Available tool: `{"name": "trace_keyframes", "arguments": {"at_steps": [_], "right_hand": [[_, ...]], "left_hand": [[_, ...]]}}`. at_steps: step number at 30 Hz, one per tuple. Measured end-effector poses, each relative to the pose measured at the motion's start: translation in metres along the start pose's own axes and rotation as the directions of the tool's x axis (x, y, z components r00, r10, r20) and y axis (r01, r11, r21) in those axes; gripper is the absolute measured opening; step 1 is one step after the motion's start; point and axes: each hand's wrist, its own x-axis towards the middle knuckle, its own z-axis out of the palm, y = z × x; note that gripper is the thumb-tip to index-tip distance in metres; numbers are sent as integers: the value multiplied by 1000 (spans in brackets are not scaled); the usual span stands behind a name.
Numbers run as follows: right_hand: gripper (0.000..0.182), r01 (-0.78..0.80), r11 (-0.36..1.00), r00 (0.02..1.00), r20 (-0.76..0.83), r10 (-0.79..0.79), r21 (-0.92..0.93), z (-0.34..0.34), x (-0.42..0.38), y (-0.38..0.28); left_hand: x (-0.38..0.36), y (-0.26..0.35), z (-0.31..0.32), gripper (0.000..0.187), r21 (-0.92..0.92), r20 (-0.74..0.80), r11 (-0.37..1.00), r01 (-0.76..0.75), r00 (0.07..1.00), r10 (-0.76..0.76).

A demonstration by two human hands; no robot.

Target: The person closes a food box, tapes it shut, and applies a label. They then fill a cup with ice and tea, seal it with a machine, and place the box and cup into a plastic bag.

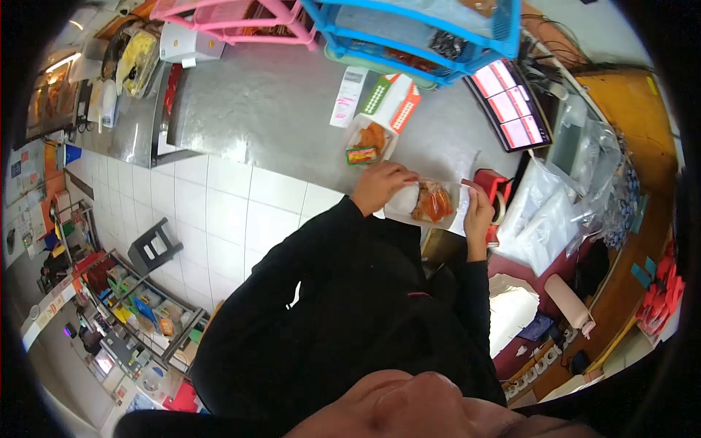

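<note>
My left hand point(380, 187) and my right hand point(477, 213) hold an open food box point(451, 194) between them, at the table's front edge. Inside the box lie a white mound, which looks like rice, and a brown piece of food with a red-orange packet point(438, 202) on it. My left fingers lie over the box's left end; my right fingers grip its right end. Just beyond, a second open box point(391, 150) with fried food point(374, 136) and a green and yellow packet point(361, 155) stands on the metal table point(277, 109), its printed lid raised.
A paper slip point(349, 96) lies beside the second box. Blue point(416, 55) and pink point(241, 29) racks stand at the back. To the right are a tablet point(509, 106), a red object point(491, 182) and plastic bags point(537, 215). A dark stool point(155, 247) is on the tiled floor.
</note>
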Motion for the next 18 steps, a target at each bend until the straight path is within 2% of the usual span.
{"name": "trace_keyframes", "arguments": {"at_steps": [1, 4, 8, 12, 15, 17, 18], "right_hand": [[22, 14, 999, 1000, -1, -14, 30, 2, -5, 0], [22, 68, 997, 997, 28, -69, 33, 7, -7, -4], [23, 63, 998, 995, 78, -65, 30, 18, -5, -13], [24, 65, 997, 996, 59, -68, 45, 28, 3, -16], [24, 38, 999, 998, 51, -40, 39, 28, 2, -20], [24, -62, 995, 997, 44, 58, 79, 26, 0, -23], [24, -58, 995, 998, 45, 54, 79, 26, 0, -23]], "left_hand": [[-10, 3, 2, 22, 12, -91, 997, -80, 993, 81], [-27, 1, 9, 22, -95, -179, 995, -38, 984, 21], [-35, -16, 12, 21, -101, -273, 995, -25, 962, -4], [-22, -24, -4, 22, -181, -246, 983, -27, 969, -18], [-19, -25, -3, 21, -138, -282, 987, -78, 959, 36], [-17, -23, -1, 22, -99, -280, 991, -95, 958, 64], [-15, -23, 1, 22, -98, -284, 991, -95, 957, 64]]}}
